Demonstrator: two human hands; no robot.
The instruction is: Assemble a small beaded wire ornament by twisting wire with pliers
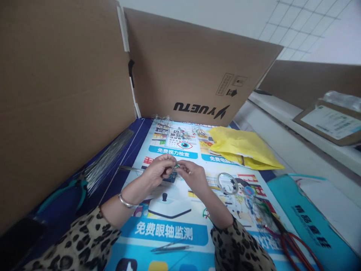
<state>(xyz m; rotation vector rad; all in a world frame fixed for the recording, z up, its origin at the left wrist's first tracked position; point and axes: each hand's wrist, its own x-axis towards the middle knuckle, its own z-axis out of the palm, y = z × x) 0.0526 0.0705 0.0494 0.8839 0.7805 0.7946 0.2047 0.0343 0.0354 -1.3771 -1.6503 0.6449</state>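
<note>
My left hand (162,169) and my right hand (193,174) meet fingertip to fingertip above a printed poster (197,212). Pinched between them is a small green-and-clear piece (176,165); fingers hide much of it, so its exact kind cannot be made out. Both hands are closed on it. Left of my left hand lie a few thin metal wires (131,168). A ring-shaped coil (227,183) rests to the right of my right hand.
Cardboard panels (175,67) stand behind and left. A wire bundle (108,160) and teal-handled pliers (81,188) lie left. To the right are a yellow bag (245,146), red-handled scissors (293,241) and a teal packet (307,214). Thin rods (172,248) lie in front.
</note>
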